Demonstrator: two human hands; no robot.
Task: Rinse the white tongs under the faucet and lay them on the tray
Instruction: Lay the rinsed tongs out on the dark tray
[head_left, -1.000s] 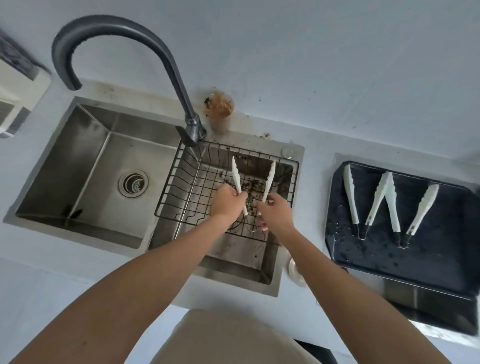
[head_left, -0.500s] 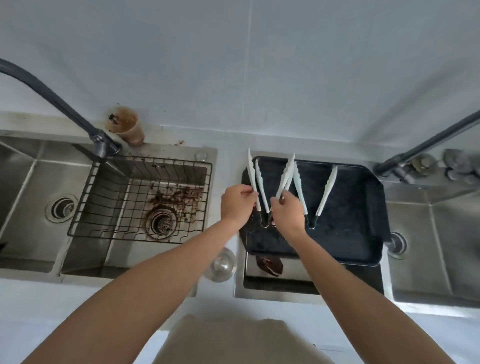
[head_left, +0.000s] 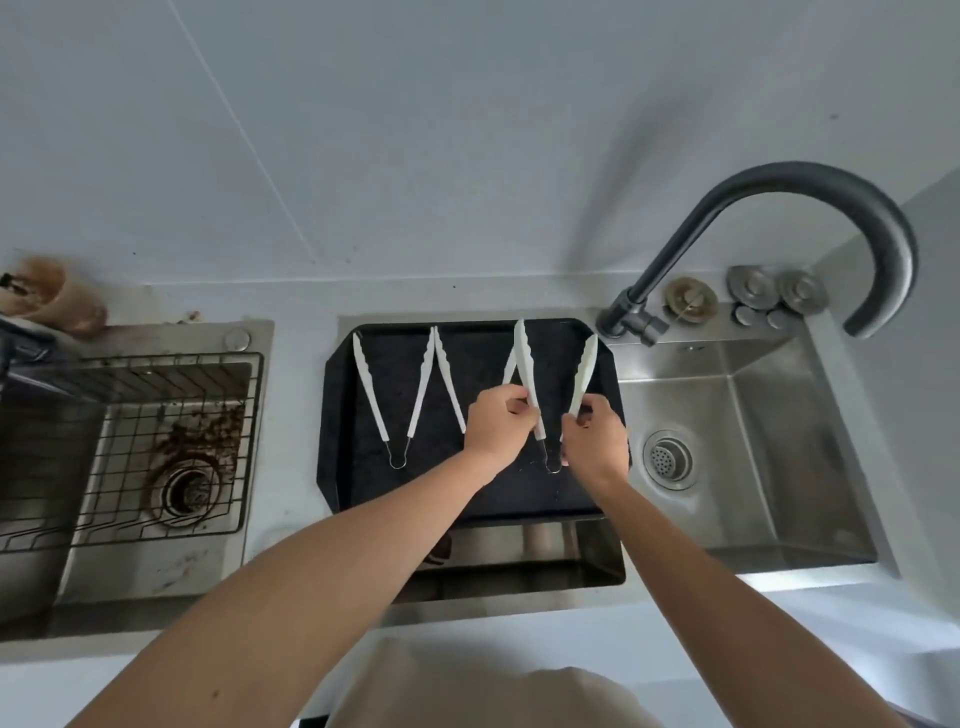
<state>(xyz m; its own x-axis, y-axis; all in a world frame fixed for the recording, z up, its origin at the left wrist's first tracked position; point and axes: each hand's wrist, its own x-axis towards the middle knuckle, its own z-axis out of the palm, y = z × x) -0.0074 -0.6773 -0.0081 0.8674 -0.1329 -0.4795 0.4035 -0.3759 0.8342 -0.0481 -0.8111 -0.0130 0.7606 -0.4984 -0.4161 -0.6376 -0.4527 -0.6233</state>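
- Head view: the left hand (head_left: 498, 422) pinches one arm of the white tongs (head_left: 524, 364), the right hand (head_left: 592, 441) pinches the other arm, so the pair is held spread in a V above the right part of the black tray (head_left: 343, 415); the wire loop hangs between the wrists
- Judged step: laying down; lower the loop end first, then let both arms go together
- Keep right of the tongs lying under the left hand (head_left: 449, 382); another pair (head_left: 395, 395) lies further left

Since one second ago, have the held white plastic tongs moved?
Yes. The held white plastic tongs went right, from above the wire sink basket to over the black tray.
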